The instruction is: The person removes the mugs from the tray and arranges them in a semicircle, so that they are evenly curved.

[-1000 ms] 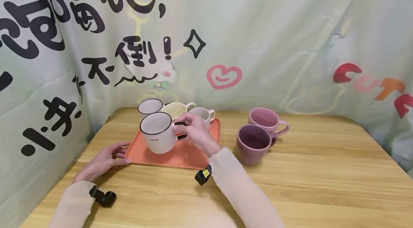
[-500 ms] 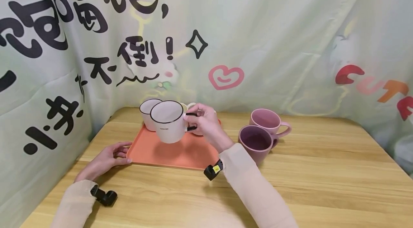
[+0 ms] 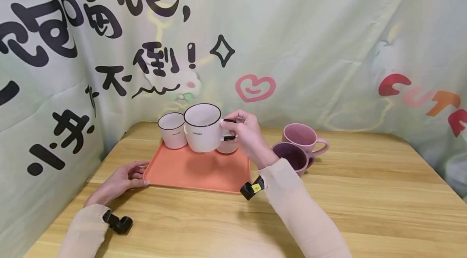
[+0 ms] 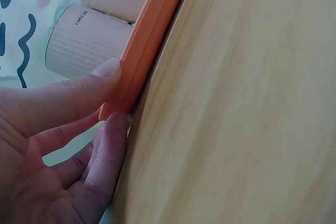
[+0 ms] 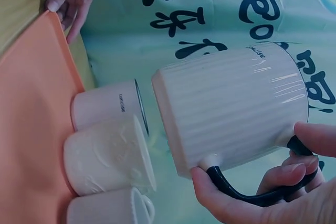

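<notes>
My right hand (image 3: pixel 246 134) holds a white mug (image 3: pixel 203 128) with a black rim by its black handle, upright above the orange tray (image 3: pixel 197 173). In the right wrist view there is a gap between this mug's base and the tray. A matching black-rimmed mug (image 3: pixel 172 136) stands at the tray's back left. Beside it are a cream embossed cup (image 5: pixel 107 153), mostly hidden in the head view, and a plain white cup (image 5: pixel 102 208). My left hand (image 3: pixel 122 179) pinches the tray's front left corner, thumb (image 4: pixel 107 72) on the rim.
Right of the tray, a pink mug (image 3: pixel 300 136) and a darker purple mug (image 3: pixel 290 158) stand close together on the wooden table (image 3: pixel 365 193). A printed curtain (image 3: pixel 310 47) hangs behind and to the left. Each wrist wears a small black camera.
My right hand has lifted the white mug higher and carried it back and to the right over the tray. My left hand keeps its place at the tray corner.
</notes>
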A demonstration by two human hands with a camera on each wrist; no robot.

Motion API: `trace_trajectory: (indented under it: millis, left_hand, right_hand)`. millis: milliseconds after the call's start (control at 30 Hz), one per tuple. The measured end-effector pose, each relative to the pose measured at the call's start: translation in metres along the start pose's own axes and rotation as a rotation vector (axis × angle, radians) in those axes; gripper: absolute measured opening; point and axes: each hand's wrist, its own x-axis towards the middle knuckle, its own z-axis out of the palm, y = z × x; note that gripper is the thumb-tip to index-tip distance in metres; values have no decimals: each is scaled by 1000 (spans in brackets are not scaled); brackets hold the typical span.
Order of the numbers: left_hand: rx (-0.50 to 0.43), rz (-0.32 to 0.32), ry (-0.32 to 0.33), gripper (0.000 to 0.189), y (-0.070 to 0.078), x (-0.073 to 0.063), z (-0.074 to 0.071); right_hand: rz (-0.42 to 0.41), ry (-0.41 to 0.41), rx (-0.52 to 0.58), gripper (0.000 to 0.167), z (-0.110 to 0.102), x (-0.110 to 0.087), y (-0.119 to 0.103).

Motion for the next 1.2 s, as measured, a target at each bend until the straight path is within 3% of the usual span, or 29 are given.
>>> trace_trajectory:
  millis: [733,1200]
  left_hand:
    - [6,-16,1,70,0,1,0]
    - [19,-20,3,71,-2,2,0]
  right_hand:
    - [-53,51,1,20,-44,-1,-23]
    - [-68,102,57,26,-65,-2,-35]
